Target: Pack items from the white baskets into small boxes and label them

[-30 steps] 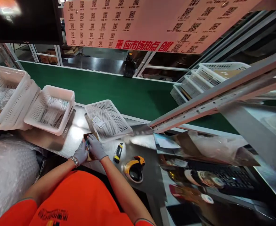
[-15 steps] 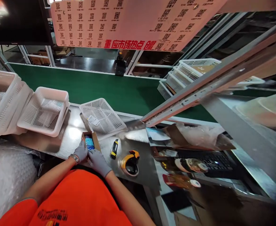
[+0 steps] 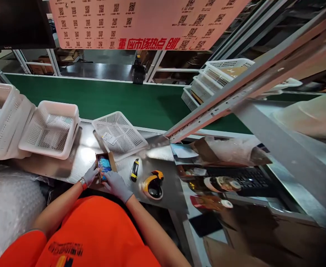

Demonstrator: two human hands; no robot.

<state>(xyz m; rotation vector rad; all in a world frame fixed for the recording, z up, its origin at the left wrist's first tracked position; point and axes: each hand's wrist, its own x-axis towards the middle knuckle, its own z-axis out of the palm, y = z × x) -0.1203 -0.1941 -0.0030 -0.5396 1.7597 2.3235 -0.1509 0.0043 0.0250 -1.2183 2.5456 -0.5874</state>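
A small open cardboard box (image 3: 112,161) rests at the near side of the metal table, with a shiny blue packet (image 3: 104,164) inside. My left hand (image 3: 91,174), in a grey glove with bare fingertips, grips the box's left side. From the right, my gloved right hand (image 3: 117,185) closes on the near end of the box, its fingertips against the blue packet. Just right of the hands lies a black and yellow utility knife (image 3: 134,170). Beyond it sits a yellow and black tape dispenser (image 3: 153,185).
A white perforated basket (image 3: 119,134) stands behind the box; more baskets (image 3: 50,129) are stacked left. A green conveyor belt (image 3: 110,96) crosses behind. A slanting metal post (image 3: 207,111) rises at right, near bottles (image 3: 221,183) and a keyboard (image 3: 252,180). Bubble wrap (image 3: 9,215) fills the left foreground.
The view has shifted slightly. My right fingers have moved up over the near end of the box onto the blue packet. The left hand still holds the box's side.
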